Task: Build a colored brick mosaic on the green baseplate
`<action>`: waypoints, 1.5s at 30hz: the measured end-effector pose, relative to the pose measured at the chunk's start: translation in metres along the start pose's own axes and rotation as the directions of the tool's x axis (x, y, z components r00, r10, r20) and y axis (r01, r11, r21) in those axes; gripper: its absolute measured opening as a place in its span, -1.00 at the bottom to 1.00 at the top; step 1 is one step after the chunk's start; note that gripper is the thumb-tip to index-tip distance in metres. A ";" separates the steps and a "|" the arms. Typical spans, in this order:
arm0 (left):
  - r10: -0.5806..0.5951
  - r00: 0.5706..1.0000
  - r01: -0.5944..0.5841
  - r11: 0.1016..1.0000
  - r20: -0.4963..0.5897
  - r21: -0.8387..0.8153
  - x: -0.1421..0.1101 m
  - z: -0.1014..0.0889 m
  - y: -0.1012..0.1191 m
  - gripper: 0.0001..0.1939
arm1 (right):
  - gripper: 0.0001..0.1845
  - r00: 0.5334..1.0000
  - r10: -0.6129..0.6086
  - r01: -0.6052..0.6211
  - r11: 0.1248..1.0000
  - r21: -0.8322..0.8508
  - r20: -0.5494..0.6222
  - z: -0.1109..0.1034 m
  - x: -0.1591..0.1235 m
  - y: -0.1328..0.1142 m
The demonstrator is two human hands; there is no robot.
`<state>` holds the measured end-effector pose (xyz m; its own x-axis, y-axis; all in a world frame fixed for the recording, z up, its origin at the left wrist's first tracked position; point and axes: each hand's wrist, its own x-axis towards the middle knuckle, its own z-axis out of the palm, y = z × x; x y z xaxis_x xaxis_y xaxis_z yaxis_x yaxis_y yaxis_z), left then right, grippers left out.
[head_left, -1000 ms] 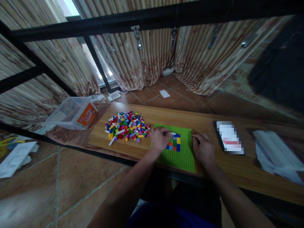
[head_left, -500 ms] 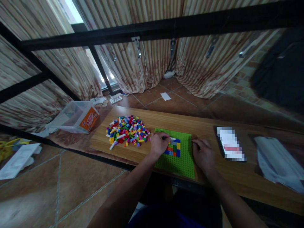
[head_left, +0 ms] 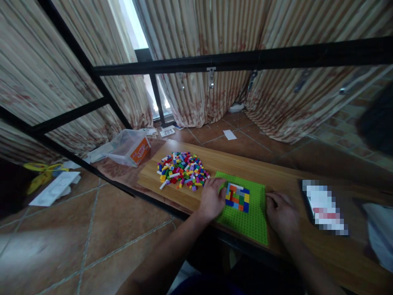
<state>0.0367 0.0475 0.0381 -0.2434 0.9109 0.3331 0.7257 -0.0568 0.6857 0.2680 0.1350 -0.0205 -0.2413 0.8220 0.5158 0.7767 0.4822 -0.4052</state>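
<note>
A green studded baseplate (head_left: 245, 228) lies on the wooden table, with a compact patch of toy bricks (head_left: 238, 198) on it in blue, orange, red, green, yellow and white. My left hand (head_left: 212, 198) rests over the baseplate's left edge, beside the patch. Its fingers stretch forward, its thumb is apart from them, and no brick shows in it. Curled at the baseplate's right edge is my right hand (head_left: 283, 215), thumb and forefinger pinched together on that edge. Just beyond my left hand spreads a pile of loose mixed bricks (head_left: 183, 170).
A phone (head_left: 324, 207) with a blurred screen lies right of my right hand, and a clear plastic bag (head_left: 380, 231) farther right. A clear plastic bin (head_left: 124, 149) with an orange label stands beyond the table's left end. A black metal bar (head_left: 245, 59) crosses behind the table (head_left: 260, 171).
My left hand has drawn back from the brick patch's top left, uncovering more of it, and its fingers have loosened. My right hand stays at the baseplate's edge. The view has swung left.
</note>
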 end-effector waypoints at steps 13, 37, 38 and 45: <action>-0.124 0.976 0.173 0.940 -0.177 0.294 -0.030 -0.067 -0.077 -0.75 | -0.73 1.000 0.000 0.000 1.000 -0.003 -0.019 0.002 -0.001 0.002; -0.494 0.835 0.493 0.481 0.241 -0.725 -0.026 -0.025 -0.013 -0.64 | -0.73 0.998 0.065 -0.065 0.997 0.034 0.015 -0.002 0.002 -0.005; -0.495 0.816 0.523 0.414 0.297 -0.746 -0.028 -0.020 -0.005 -0.62 | -0.73 0.998 0.068 -0.068 0.997 0.035 0.012 -0.002 0.002 -0.006; -0.396 0.852 0.517 0.538 0.342 -0.666 -0.027 0.003 0.015 -0.75 | -0.73 0.997 0.070 -0.070 0.996 0.047 0.017 0.000 0.002 -0.004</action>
<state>0.0563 0.0234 0.0373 -0.2747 0.9387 -0.2085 -0.1640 0.1679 0.9721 0.2647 0.1348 -0.0179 -0.1964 0.8586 0.4735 0.7634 0.4369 -0.4757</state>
